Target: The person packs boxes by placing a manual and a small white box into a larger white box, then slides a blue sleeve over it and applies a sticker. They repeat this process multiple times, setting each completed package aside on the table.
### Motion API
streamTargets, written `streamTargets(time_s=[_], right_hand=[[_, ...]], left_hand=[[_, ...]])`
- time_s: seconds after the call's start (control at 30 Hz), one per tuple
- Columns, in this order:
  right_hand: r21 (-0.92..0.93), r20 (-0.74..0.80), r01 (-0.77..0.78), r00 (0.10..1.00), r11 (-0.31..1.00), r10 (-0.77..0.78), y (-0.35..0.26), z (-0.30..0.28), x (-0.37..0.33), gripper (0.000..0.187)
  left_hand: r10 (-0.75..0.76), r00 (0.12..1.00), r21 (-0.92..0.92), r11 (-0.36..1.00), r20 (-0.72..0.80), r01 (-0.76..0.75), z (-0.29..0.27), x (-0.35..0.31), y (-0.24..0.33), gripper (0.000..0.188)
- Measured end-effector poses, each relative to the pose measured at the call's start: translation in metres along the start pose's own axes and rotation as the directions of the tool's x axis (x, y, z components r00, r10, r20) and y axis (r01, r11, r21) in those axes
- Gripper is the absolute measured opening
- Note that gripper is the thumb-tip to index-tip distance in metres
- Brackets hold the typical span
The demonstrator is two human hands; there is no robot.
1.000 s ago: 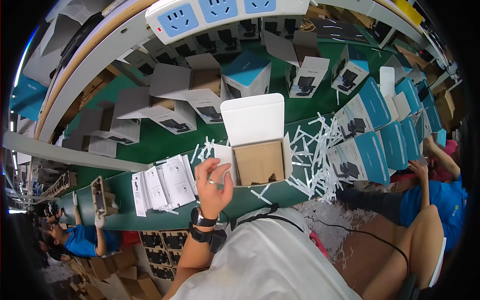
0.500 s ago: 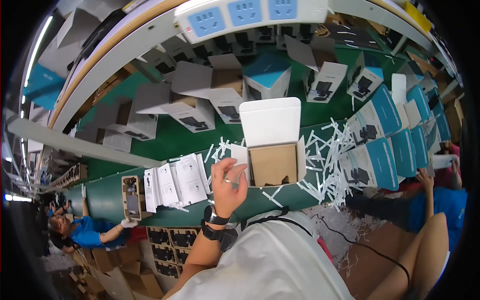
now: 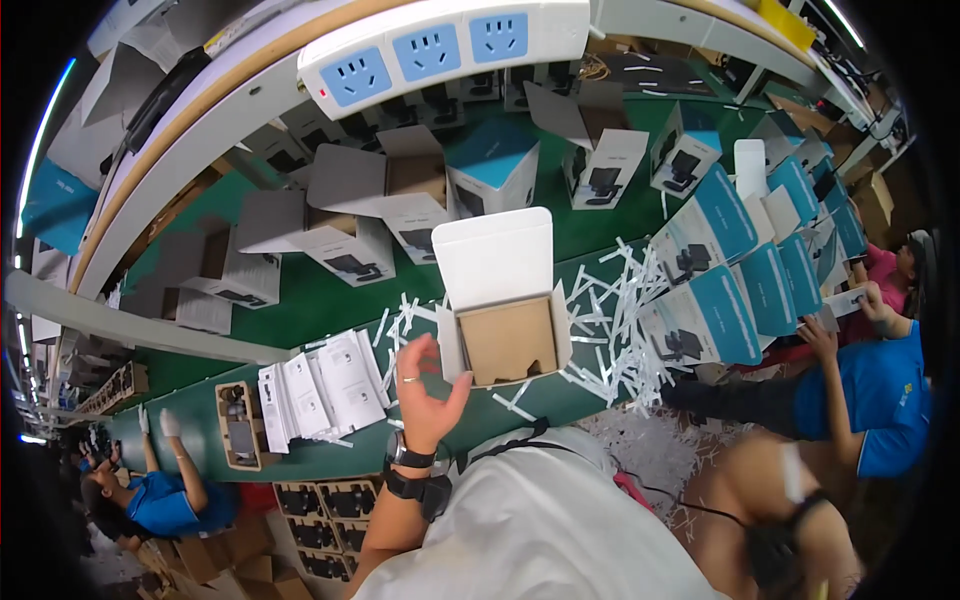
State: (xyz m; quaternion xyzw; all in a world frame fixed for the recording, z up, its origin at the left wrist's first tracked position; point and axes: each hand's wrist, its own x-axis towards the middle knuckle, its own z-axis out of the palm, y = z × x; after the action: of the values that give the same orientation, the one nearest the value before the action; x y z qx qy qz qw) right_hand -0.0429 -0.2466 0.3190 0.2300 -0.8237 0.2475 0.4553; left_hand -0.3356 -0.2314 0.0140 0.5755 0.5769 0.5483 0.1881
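Observation:
A white box (image 3: 494, 258) stands on the green bench in front of me, its lid raised and a brown cardboard insert (image 3: 510, 340) inside. Beside the box's left flap is my left hand (image 3: 427, 392), open, fingers apart and curved, with a ring and nothing in the grasp. The thumb is close to the box's lower left corner; whether it touches, I cannot tell. A watch and a black band circle that wrist. Low on the right, away from the bench, my right hand (image 3: 828, 550) is smeared by motion, its fingers unclear; a black device sits at that wrist.
White booklets (image 3: 325, 388) and a cardboard tray (image 3: 240, 425) with dark parts lie left. Paper strips (image 3: 635, 340) are scattered right, by blue-and-white boxes (image 3: 700, 320). More boxes (image 3: 350, 250) stand behind. A power strip (image 3: 445, 45) hangs above. Blue-shirted co-workers are at both sides.
My left hand has opened from a loosely curled pose. My right arm has swung into a different bend, low right. The left co-worker's hand has left the cardboard tray. The whole view has shifted.

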Motion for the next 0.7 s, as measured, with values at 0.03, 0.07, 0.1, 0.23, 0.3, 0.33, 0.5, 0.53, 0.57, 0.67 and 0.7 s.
streamTargets(time_s=[0.03,0.07,0.1,0.23,0.3,0.33,0.5,0.53,0.57,0.67,0.7], right_hand=[[-0.148,-0.248,-0.355,0.917,0.923,0.313,0.027,0.013,-0.015,0.009],[-0.180,-0.519,-0.662,0.692,0.728,0.501,0.015,0.029,-0.057,0.011],[-0.057,-0.726,-0.855,0.390,0.516,0.567,0.014,0.044,-0.113,0.014],[0.562,-0.625,-0.812,-0.295,0.155,0.723,0.096,0.091,-0.268,0.024],[0.210,-0.706,-0.922,0.088,0.326,0.703,0.124,0.115,-0.298,0.030],[-0.029,-0.699,-0.965,0.207,0.262,0.685,0.128,0.125,-0.294,0.036],[0.233,-0.354,-0.966,0.026,0.115,0.935,0.106,0.087,-0.287,0.039],[0.505,-0.224,-0.863,-0.110,0.019,0.968,0.103,0.076,-0.293,0.041],[0.699,-0.161,-0.715,-0.185,-0.020,0.969,0.105,0.069,-0.301,0.041],[0.623,-0.230,-0.773,-0.328,-0.120,0.916,0.103,0.080,-0.311,0.034],[0.543,-0.175,-0.805,-0.386,-0.238,0.906,0.106,0.083,-0.310,0.033]], left_hand=[[0.003,0.997,0.017,1.000,0.071,-0.004,0.018,0.000,0.002,0.053],[0.032,0.996,-0.031,0.999,0.086,-0.029,0.034,-0.007,-0.011,0.053],[-0.177,0.983,-0.094,0.979,0.050,0.181,0.038,-0.021,-0.030,0.052],[-0.276,0.959,-0.059,0.958,0.068,0.280,0.065,-0.025,-0.017,0.053],[-0.072,0.997,0.045,0.997,0.034,0.070,0.058,-0.017,0.002,0.066],[-0.074,0.997,0.047,0.996,0.032,0.073,0.051,-0.010,0.015,0.066],[0.319,0.793,0.211,0.851,0.519,-0.481,0.059,0.000,0.025,0.075],[0.335,0.763,0.229,0.819,0.553,-0.526,0.065,-0.001,0.021,0.072],[0.243,0.812,0.273,0.858,0.530,-0.435,0.065,-0.006,0.020,0.067],[0.293,0.815,0.289,0.830,0.501,-0.476,0.066,-0.011,0.024,0.065],[0.292,0.806,0.268,0.838,0.515,-0.475,0.068,-0.008,0.024,0.064]])
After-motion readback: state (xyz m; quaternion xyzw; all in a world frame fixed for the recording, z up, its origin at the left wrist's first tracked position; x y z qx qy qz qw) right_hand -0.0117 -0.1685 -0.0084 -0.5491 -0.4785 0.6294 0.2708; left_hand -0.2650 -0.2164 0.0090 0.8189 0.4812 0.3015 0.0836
